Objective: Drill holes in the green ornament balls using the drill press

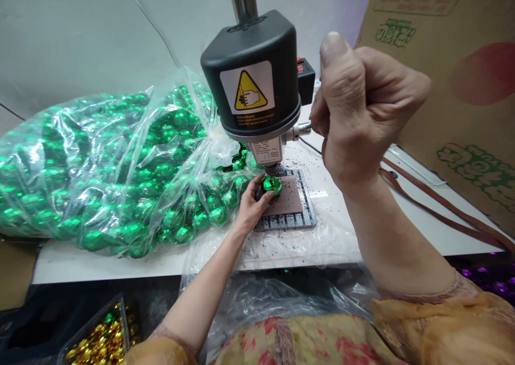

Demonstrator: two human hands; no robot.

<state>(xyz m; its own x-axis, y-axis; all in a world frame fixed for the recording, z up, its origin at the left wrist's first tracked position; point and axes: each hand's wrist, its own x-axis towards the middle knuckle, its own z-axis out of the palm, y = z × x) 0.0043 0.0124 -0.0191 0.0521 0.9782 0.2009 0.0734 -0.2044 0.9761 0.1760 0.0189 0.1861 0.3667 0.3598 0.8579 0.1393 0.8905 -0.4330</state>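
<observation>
My left hand (255, 201) pinches a shiny green faceted ball (272, 185) between thumb and fingers. It holds the ball directly below the chuck (272, 168) of a black bench drill press (251, 75); whether a bit touches the ball cannot be made out. Under the ball lies a brown pad (292, 196) on the grey slotted base plate (308, 215), strewn with dark crumbs. Raised at the right of the machine, my right hand (358, 107) is closed in a fist around the press's lever, most of which the fingers hide. A metal hub (295, 133) sticks out toward that hand.
A large clear bag (100, 166) of green faceted balls fills the left of the white table (120, 266). A cardboard box (454, 86) and a brown strap (446, 215) are at the right. Below, a clear container (100, 333) holds gold pieces.
</observation>
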